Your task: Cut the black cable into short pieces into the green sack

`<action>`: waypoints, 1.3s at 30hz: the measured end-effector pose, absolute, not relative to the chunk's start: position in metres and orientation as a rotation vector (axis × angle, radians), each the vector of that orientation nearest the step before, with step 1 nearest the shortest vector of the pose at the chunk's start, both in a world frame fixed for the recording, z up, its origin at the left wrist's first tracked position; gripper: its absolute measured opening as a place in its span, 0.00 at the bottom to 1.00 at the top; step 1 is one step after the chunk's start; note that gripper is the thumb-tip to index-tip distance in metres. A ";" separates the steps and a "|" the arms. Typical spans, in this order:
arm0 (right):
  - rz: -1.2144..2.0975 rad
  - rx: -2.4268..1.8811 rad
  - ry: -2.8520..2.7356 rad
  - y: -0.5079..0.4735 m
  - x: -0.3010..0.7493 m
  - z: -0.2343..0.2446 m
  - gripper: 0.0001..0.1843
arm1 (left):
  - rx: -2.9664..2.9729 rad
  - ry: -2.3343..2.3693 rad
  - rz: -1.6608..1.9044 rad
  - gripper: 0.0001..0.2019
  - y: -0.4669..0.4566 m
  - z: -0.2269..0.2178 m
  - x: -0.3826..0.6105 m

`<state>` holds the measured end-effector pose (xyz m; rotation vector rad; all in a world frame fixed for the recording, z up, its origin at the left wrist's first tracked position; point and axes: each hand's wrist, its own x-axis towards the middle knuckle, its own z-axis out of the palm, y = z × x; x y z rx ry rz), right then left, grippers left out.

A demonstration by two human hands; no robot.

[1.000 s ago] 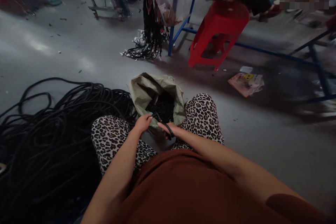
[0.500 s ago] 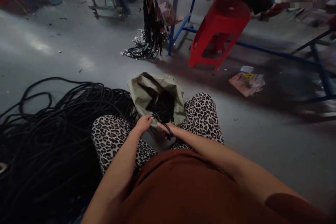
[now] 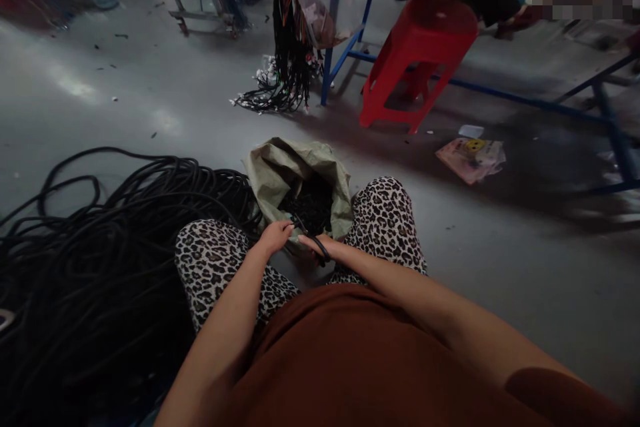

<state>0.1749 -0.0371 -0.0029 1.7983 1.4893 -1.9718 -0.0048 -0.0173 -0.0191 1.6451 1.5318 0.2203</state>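
My right hand is closed round a pair of scissors; a large black handle loop stands out over the knuckles. The blades are dim and point up-left, toward my other hand. My left hand is in a pinch at the near rim of the sack, and what lies between its fingertips is too small and dark to make out. Below and beyond both hands, an open pale green woven sack stands between my knees, with many short black pieces inside.
A large heap of black cords lies left of my leg. Ahead are a red stool, a blue frame, and a hanging bundle of black cords with white ends. A plastic bag lies on the floor at right.
The small dark piece that showed at my left fingertips is no longer visible there. Both hands stay almost in place over the sack's near rim.
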 end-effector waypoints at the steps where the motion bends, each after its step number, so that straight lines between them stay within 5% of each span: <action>1: -1.957 1.791 1.513 -0.037 0.175 -0.002 0.31 | 1.647 1.524 0.214 0.13 -0.017 -0.019 -0.005; 39: -2.021 2.027 1.259 -0.036 0.177 -0.006 0.28 | 1.747 1.650 0.079 0.17 -0.017 -0.022 -0.008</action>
